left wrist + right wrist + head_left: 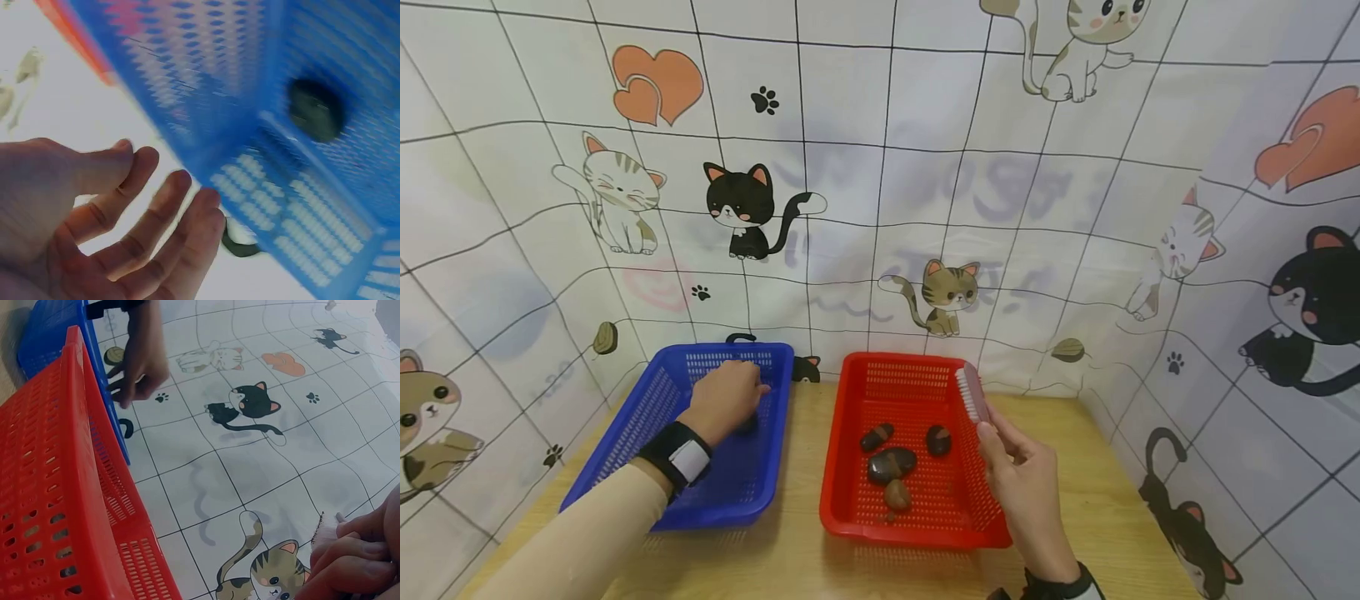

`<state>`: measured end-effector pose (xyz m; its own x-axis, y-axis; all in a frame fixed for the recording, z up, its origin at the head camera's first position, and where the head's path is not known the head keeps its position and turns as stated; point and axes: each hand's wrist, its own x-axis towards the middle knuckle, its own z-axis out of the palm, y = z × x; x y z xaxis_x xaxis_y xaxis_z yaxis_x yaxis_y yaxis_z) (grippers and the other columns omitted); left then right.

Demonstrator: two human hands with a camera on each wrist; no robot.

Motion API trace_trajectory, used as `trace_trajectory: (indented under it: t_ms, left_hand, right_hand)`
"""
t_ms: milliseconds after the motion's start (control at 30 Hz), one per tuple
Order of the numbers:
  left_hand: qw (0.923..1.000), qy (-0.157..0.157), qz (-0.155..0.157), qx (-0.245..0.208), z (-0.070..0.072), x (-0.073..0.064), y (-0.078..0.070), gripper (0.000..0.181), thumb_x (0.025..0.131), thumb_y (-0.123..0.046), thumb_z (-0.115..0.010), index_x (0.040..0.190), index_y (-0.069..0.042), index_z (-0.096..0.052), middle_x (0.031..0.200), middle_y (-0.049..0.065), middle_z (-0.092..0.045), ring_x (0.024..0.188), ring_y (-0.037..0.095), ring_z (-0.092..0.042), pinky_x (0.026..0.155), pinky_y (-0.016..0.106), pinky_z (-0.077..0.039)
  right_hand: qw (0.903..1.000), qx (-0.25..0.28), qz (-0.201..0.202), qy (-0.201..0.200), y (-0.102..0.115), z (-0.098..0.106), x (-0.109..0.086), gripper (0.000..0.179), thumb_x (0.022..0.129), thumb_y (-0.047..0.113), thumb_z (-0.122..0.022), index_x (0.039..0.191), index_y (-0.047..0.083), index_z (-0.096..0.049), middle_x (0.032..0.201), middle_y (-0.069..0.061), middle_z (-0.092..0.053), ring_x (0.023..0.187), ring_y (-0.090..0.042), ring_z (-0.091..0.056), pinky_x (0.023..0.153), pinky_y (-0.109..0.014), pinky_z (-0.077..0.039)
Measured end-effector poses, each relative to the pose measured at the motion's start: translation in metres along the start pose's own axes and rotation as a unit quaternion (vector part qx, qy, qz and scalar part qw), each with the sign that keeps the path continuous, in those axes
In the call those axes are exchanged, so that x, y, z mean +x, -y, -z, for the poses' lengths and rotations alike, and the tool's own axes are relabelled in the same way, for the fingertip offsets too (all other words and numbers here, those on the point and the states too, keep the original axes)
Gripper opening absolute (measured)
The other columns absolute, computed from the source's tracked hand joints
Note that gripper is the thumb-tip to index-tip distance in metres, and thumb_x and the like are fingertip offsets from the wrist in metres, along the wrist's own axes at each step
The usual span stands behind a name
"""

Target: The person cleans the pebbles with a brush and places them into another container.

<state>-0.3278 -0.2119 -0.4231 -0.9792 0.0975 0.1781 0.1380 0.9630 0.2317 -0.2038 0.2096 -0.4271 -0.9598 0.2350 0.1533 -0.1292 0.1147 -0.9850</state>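
Observation:
My left hand (727,398) is over the blue basket (773,454); in the left wrist view its fingers are loosely bent and hold nothing. Down in that basket lies a dark stone (317,109), mostly hidden by the wrist in the head view. My right hand (1026,479) pinches a pink brush (973,392) with white bristles, raised at the right rim of the red basket (917,537). Inside the red basket are a large dark stone (891,465) with a brown smear, two smaller dark stones, one at the left (877,437) and one at the right (937,440), and a brown stone (897,496).
Both baskets stand side by side on a wooden table (805,475), with a gap between them. A white sheet (865,192) printed with cartoon cats and a grid hangs behind and along the sides. Small brown crumbs (890,517) lie near the red basket's front.

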Motion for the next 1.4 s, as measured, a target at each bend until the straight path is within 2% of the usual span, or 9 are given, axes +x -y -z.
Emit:
trace_trajectory:
  t_ms: [200,333,467,567,733,833,1000,1200,1400]
  left_hand:
    - [0.9969,-0.018,-0.054,-0.054,0.013,-0.017,-0.052,0.032,0.114,-0.029,-0.077,0.089,-0.009,-0.082,0.073,0.0,-0.066,0.061,0.016,-0.058,0.053,0.027,-0.044]
    - [0.9907,-0.01,-0.102,-0.09,0.009,-0.032,-0.089,0.032,0.111,-0.036,-0.081,0.088,-0.014,-0.083,0.069,-0.005,-0.064,0.057,0.011,-0.055,0.052,0.024,-0.046]
    - [0.9779,-0.001,-0.178,-0.111,0.0,-0.046,-0.126,0.034,0.11,-0.037,-0.082,0.082,-0.018,-0.08,0.064,-0.009,-0.053,0.057,0.005,-0.049,0.051,0.021,-0.042]
    - [0.9679,0.046,-0.21,-0.129,-0.006,-0.052,-0.152,0.033,0.111,-0.034,-0.081,0.081,-0.019,-0.078,0.067,-0.01,-0.059,0.06,0.003,-0.05,0.052,0.019,-0.042]
    - [0.9581,0.148,-0.206,-0.134,-0.019,-0.055,-0.187,0.016,0.107,-0.03,-0.087,0.093,-0.022,-0.09,0.078,-0.01,-0.079,0.064,0.003,-0.061,0.059,0.018,-0.055]
    - [0.9561,0.175,-0.216,-0.093,-0.03,-0.054,-0.201,0.005,0.104,-0.026,-0.092,0.105,-0.021,-0.093,0.08,-0.009,-0.08,0.067,0.004,-0.065,0.066,0.019,-0.061]
    - [0.9538,0.2,-0.224,-0.013,-0.043,-0.051,-0.211,0.008,0.107,-0.024,-0.087,0.101,-0.019,-0.086,0.071,-0.005,-0.066,0.063,0.009,-0.061,0.06,0.021,-0.057]
    - [0.95,0.237,-0.203,0.0,-0.038,-0.043,-0.22,0.009,0.101,-0.018,-0.092,0.1,-0.019,-0.083,0.074,-0.001,-0.068,0.065,0.015,-0.065,0.06,0.027,-0.061]
    - [0.9481,0.258,-0.185,0.021,-0.038,-0.038,-0.226,0.017,0.096,-0.015,-0.096,0.108,-0.021,-0.085,0.08,0.0,-0.072,0.068,0.018,-0.069,0.065,0.032,-0.066]
  right_hand:
    - [1.0,-0.007,-0.001,0.001,-0.001,0.0,0.002,0.043,0.117,0.02,-0.074,0.159,0.01,-0.071,0.092,-0.001,-0.063,0.055,-0.006,-0.042,0.049,-0.02,-0.038]
    - [0.9999,-0.016,-0.002,0.001,-0.002,0.0,0.001,0.044,0.117,0.022,-0.073,0.16,0.01,-0.071,0.101,-0.005,-0.068,0.057,-0.006,-0.044,0.051,-0.02,-0.04]
    - [0.9998,-0.021,-0.005,0.0,-0.003,0.0,0.002,0.045,0.117,0.023,-0.074,0.16,0.011,-0.071,0.113,-0.011,-0.072,0.058,-0.007,-0.044,0.052,-0.021,-0.04]
    - [0.9997,-0.024,-0.005,0.0,-0.003,0.0,0.002,0.045,0.116,0.023,-0.075,0.16,0.011,-0.071,0.115,-0.013,-0.073,0.058,-0.007,-0.044,0.052,-0.021,-0.039]
    - [0.9996,-0.027,-0.003,0.0,-0.002,0.0,0.002,0.046,0.116,0.025,-0.076,0.16,0.012,-0.071,0.111,-0.011,-0.072,0.057,-0.007,-0.044,0.052,-0.021,-0.039]
    - [0.9997,-0.023,-0.004,0.003,-0.002,0.001,0.002,0.047,0.116,0.027,-0.075,0.16,0.012,-0.071,0.105,-0.008,-0.07,0.056,-0.007,-0.043,0.051,-0.021,-0.04]
    - [0.9995,-0.03,-0.01,0.002,-0.003,0.002,0.002,0.046,0.116,0.027,-0.076,0.16,0.012,-0.071,0.102,-0.003,-0.069,0.063,-0.008,-0.048,0.053,-0.022,-0.042]
    - [0.9989,-0.036,-0.029,-0.005,-0.002,0.005,0.002,0.045,0.117,0.029,-0.075,0.161,0.017,-0.071,0.102,-0.004,-0.069,0.06,-0.009,-0.048,0.053,-0.022,-0.04]
    - [0.9989,-0.043,-0.017,-0.011,0.001,0.006,0.003,0.046,0.117,0.029,-0.075,0.16,0.013,-0.071,0.1,-0.003,-0.071,0.058,-0.008,-0.047,0.051,-0.021,-0.039]
